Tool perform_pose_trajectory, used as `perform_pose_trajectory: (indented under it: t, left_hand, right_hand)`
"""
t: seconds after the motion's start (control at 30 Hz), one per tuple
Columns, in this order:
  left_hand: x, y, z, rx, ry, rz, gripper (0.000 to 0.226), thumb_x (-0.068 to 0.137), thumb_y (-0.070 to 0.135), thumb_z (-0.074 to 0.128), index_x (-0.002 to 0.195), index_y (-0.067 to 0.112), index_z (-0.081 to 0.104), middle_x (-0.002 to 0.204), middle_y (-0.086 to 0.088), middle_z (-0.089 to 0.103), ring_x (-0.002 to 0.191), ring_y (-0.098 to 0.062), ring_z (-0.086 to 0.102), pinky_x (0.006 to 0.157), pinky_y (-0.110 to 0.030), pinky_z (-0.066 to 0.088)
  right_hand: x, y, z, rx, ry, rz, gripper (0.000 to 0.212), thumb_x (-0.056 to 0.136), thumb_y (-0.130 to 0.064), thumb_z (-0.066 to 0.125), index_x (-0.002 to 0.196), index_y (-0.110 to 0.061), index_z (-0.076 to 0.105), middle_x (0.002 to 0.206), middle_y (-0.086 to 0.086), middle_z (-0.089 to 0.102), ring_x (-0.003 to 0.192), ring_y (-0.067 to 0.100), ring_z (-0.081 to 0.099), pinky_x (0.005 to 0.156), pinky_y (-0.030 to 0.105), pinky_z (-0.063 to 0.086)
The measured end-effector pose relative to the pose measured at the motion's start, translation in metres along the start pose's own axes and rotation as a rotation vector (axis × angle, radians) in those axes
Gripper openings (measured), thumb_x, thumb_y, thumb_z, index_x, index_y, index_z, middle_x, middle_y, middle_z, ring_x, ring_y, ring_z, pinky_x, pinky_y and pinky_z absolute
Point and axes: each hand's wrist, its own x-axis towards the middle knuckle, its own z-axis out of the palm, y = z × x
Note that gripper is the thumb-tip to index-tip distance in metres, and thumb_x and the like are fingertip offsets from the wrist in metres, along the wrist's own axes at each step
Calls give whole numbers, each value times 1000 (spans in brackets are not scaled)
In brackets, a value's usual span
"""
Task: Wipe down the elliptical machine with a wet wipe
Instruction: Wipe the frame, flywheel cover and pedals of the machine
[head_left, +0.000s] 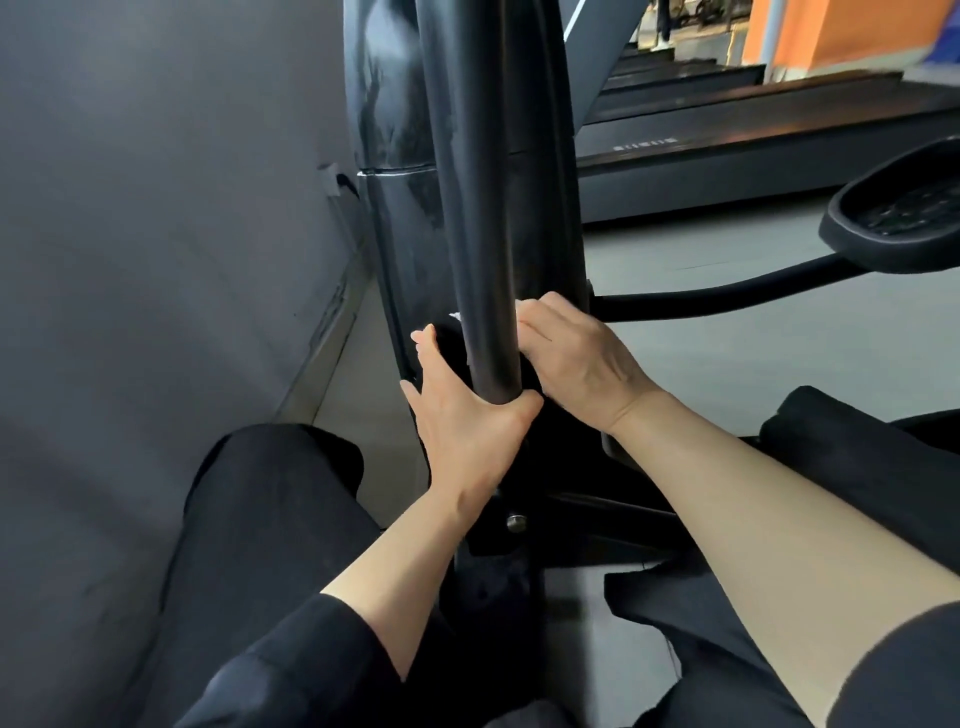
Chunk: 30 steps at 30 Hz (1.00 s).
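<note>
The lower end of a thick black matte upright tube of the elliptical machine (480, 218) is being wiped, low near the base. The left hand (467, 431) is set against the tube's near side, thumb hooked round its front, fingers straight and reaching behind toward the glossy black plastic housing (395, 208); nothing is seen held in it. The right hand (576, 358) is curled round the tube's right side, fingers tucked behind it. The white wet wipe (457, 316) shows only as a small corner just left of the tube, behind it, and a pale edge by the right fingertips; it is judged to be wrapped round the back and pinched by the right hand, but the grip itself is hidden.

Step in hand: wiping the tube's lower section. The next move is judged to need the wipe slid along or around the tube, with the left hand steadying it. Streaks on the housing suggest it is damp or unevenly wiped.

Around: grey wall (156, 208) close on the left, black oval foot pedal (898, 218) on its curved arm at right, treadmill deck (753, 140) beyond, grey floor (727, 332). The tight gap between tube and housing and the person's own dark-trousered knees may hamper reach.
</note>
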Motion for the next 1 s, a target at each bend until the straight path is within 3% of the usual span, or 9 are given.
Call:
perform_pose_trajectory:
  t: [0.13,0.3,0.43,0.5,0.6,0.77,0.83,0.93,1.0]
  left_hand:
    - [-2,3,-10,22,6,64,119,59,36,72,153,29,-1,161,6,16,148,-14,-1,121,-49,9]
    - [8,5,-12,39,-42,108,109,54,36,67,148,21,15,143,-10,46,140,-24,33,121,-48,5]
    - [7,4,-10,41,-36,59,118,63,22,77,155,26,4,164,9,4,149,-17,-7,120,-30,-7]
    - [9,2,-10,24,-35,79,116,59,27,73,154,28,8,163,8,12,151,-22,2,116,-22,-10]
    - [13,-1,-9,38,-46,73,109,52,35,66,150,27,18,151,-4,38,141,-25,33,122,-40,-5]
    - [10,4,-11,17,-49,52,115,55,32,68,153,36,7,159,7,26,149,-15,17,118,-32,-13]
    - [11,3,-10,18,-50,52,111,54,32,69,150,36,14,152,-2,40,143,-22,31,123,-46,-2]
    - [15,-1,-8,20,-31,28,107,51,31,71,147,31,23,140,-15,48,130,-40,43,110,-62,31]
    - [15,-1,-7,5,-29,14,107,51,32,73,147,35,23,143,-11,46,131,-43,41,106,-63,36]
  right_hand:
    - [22,1,0,-1,191,190,17,87,12,55,97,3,66,102,12,56,81,27,53,67,37,53]
    - [0,4,8,-218,53,-255,26,92,10,53,117,7,54,113,20,63,92,33,61,82,38,54]
    - [38,13,-2,-179,216,-2,30,97,9,45,126,12,55,129,20,58,118,28,48,98,36,50]
    - [37,12,-1,-192,193,-102,32,95,11,45,125,12,54,134,22,52,126,28,43,108,37,43]
    - [13,9,3,-178,40,-356,31,94,6,45,125,9,48,132,20,44,127,29,44,110,37,40]
    - [54,19,-14,-97,171,-53,41,96,14,38,136,9,48,143,17,50,134,24,47,97,31,52]
    - [47,19,-9,-129,131,-122,41,96,14,40,136,8,49,144,17,48,137,26,43,97,33,51]
    - [20,25,-7,-240,4,-375,39,93,12,53,132,9,53,142,18,51,136,27,45,94,34,52]
    - [35,33,-14,-198,75,-300,40,94,13,50,133,7,52,142,18,50,135,25,46,93,33,53]
